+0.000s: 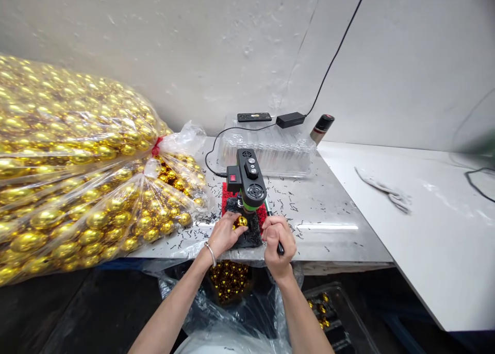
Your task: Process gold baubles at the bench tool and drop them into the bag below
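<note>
My left hand (224, 234), with a bracelet at its wrist, pinches a shiny gold ball (242, 221) between thumb and fingers. The ball sits under the head of a small black bench machine (252, 173), which has a red switch (232, 178) on its side. My right hand (280, 240) is wrapped round the machine's lever (280, 249), whose black grip end pokes out below the fist. Beneath the ball lie a dark base (253, 235) and a red mat (226, 191). Whether the machine's head touches the ball is hidden.
Large clear bags of gold balls (88, 189) fill the left. Behind the machine stands a clear plastic box (270, 155) with a power adapter (291, 119) and a remote (254, 117) on it. Dark shavings litter the metal tabletop (332, 209). Below hangs a plastic-lined container of gold balls (230, 282).
</note>
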Demonstrator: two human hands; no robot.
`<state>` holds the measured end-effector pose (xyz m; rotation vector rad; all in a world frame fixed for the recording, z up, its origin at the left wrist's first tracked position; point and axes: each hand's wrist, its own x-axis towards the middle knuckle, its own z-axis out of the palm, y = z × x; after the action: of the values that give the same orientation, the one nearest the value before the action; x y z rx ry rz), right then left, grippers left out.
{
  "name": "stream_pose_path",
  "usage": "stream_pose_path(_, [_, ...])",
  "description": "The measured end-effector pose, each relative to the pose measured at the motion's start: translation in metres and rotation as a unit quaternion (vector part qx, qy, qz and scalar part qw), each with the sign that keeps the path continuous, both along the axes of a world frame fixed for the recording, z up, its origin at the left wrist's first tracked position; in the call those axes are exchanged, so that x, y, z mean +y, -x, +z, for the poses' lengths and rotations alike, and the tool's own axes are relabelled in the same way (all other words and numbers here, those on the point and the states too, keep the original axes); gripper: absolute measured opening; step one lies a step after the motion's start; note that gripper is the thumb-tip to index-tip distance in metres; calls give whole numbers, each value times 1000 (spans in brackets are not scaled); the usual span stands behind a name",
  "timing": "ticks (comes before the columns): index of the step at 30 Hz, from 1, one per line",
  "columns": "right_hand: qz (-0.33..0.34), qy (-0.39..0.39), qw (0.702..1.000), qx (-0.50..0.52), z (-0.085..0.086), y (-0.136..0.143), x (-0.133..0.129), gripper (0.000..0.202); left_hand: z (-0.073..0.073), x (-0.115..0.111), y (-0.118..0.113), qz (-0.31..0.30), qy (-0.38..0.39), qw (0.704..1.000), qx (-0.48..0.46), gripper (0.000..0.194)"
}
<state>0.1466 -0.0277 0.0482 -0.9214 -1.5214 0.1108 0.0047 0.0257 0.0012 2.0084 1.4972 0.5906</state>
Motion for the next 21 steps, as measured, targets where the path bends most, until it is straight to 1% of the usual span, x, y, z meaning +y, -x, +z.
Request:
stream_pose_path(4, [4,8,1000,7,0,0,0,27,-1,1,-3,-25,-20,998,56,33])
stream_pose_path(8, [7,13,1000,19,-5,0,-1,27,0,2,-6,-32,-19,995,92,35])
stream_pose_path(11, [15,10,1000,24,-15,-1,0,26,2,2,-7,-31,-8,994,100,37])
stream_pose_path(14, [18,-11,1000,9,-29,-1,3,26,1,2,-7,-26,-6,995,94,36])
stream_pose_path(21, [-12,-68,997,-39,-57,-4,13,29,-2,2,-6,-23,-11,996,86,34])
